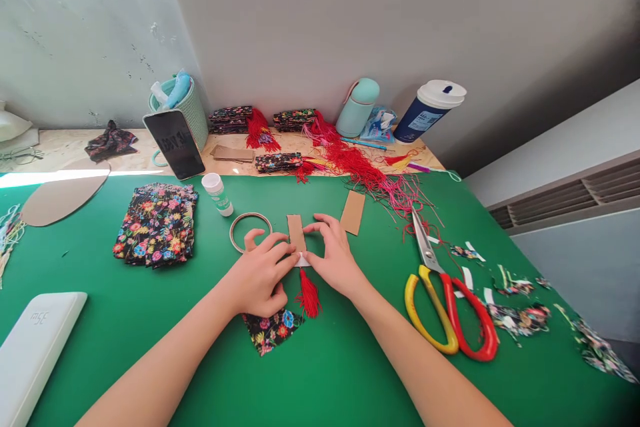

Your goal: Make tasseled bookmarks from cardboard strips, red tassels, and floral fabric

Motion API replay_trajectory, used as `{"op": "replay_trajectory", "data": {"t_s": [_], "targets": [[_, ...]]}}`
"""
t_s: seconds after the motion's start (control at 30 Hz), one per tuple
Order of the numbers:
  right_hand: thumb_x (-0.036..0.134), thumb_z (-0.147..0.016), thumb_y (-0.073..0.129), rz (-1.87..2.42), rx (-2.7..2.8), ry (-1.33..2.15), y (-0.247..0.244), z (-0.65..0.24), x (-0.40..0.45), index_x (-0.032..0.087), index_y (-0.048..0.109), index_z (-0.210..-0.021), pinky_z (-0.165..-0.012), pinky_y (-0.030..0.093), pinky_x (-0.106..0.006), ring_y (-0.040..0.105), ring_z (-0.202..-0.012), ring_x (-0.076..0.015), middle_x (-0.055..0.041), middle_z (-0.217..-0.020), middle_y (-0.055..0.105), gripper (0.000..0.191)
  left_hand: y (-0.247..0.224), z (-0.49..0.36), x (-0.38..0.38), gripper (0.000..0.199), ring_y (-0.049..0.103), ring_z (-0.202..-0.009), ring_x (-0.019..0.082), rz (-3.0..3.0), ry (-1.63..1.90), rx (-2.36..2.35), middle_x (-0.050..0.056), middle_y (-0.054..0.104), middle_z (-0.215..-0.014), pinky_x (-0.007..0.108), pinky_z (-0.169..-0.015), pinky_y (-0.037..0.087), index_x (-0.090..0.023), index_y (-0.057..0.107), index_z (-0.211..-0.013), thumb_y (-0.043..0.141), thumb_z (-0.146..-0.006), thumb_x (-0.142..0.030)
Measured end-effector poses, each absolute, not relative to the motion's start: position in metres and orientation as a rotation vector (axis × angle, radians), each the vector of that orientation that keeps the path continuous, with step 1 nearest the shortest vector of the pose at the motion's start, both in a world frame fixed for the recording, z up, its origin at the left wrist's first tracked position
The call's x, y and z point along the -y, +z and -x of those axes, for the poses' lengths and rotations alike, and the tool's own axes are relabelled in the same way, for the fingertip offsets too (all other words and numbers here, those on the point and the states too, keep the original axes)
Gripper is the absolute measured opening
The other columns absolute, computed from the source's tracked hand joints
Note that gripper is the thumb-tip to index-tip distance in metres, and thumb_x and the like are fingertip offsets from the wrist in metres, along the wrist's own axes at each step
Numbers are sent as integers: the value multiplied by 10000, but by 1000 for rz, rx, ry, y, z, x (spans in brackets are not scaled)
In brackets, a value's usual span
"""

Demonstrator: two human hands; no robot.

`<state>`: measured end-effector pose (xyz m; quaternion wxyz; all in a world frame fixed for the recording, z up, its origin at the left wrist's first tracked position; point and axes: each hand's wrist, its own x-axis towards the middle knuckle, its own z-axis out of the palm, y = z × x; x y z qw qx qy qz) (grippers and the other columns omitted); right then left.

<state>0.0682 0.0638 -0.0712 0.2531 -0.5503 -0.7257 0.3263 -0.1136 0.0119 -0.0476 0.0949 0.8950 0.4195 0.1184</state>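
A small brown cardboard strip (297, 232) lies upright on the green mat, with a white piece at its lower end and a red tassel (309, 295) hanging below. My left hand (263, 267) presses near the strip's lower left, fingers bent. My right hand (333, 253) is at the right side of the strip, thumb at the white piece, fingers apart and curved. Under my left hand lies a floral black fabric piece (273, 331), partly covered. Behind that hand is a tape roll (233, 232), partly hidden. Another cardboard strip (353, 212) lies to the right.
Large scissors (445, 293) with red and yellow handles lie open at right, near fabric scraps (523, 317). A glue stick (218, 195), floral fabric stack (156, 223) and white power bank (43, 347) are at left. Phone (175, 145), flask (358, 110), cup (425, 113) and red tassels (350, 160) stand or lie behind.
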Motion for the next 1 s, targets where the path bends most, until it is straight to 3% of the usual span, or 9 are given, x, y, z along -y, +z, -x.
{"op": "replay_trajectory", "data": {"t_s": [0.2,1.0], "targets": [[166,-651,577,1480,1968,892,-72,-70,-63,257,531,-944,-1064,283,-523,379,-1270,-276,-71,-1282,427,310,-47,119,-10,534,431,-1174,356,-2613,369,-1220,124,580,-1238,595,-959,252,-166,556,-1184,477,-657,-206],[255,-652,654,1555,2012,802,-68,-65,-62,233,515,-960,-1034,320,-513,399,-1250,-296,-103,-1281,430,339,-47,122,-15,462,463,-1126,325,-2559,473,-1203,77,618,-1226,577,-952,239,-186,602,-1110,469,-667,-181]]}}
